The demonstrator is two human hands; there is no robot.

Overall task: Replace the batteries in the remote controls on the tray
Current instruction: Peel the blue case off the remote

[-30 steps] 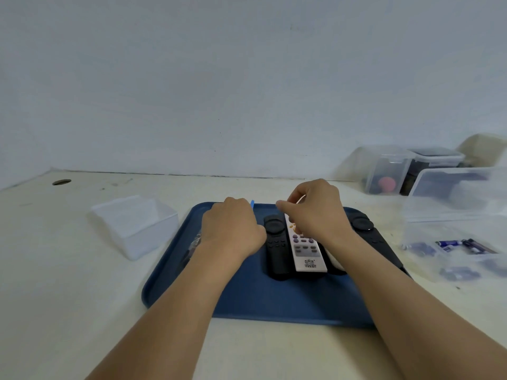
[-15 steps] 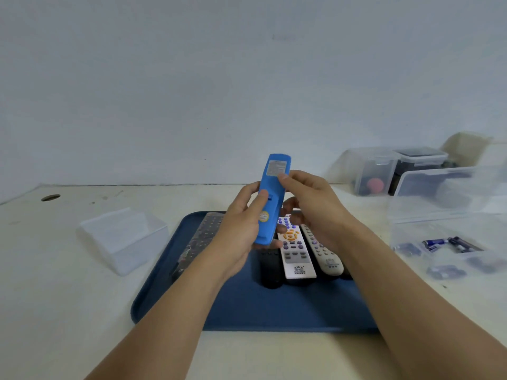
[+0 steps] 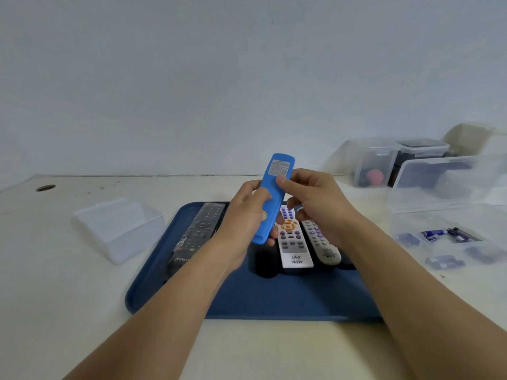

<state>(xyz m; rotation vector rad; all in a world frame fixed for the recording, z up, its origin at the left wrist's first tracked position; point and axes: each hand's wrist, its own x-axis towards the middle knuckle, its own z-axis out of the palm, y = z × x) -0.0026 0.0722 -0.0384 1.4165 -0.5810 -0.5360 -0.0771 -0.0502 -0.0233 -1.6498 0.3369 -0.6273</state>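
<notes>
Hands that lay low over the tray (image 3: pixel 247 303) a second ago are now raised at frame centre with a blue remote (image 3: pixel 274 196) lifted clear of it, back side toward the camera, label at its top end. Compared with half a second ago, little has shifted, so the remote is judged to be steadied for opening its battery cover, which is not yet off. The left hand (image 3: pixel 247 215) is wrapped round the lower half, thumb pressed on the back. The right hand (image 3: pixel 312 198) touches the upper right edge with one fingertip, the other fingers loosely curled. A black remote (image 3: pixel 200 231), a white remote (image 3: pixel 292 239) and a grey remote (image 3: pixel 321 242) remain on the tray. Batteries (image 3: pixel 439 233) lie in a clear box (image 3: pixel 411 209) at right.
</notes>
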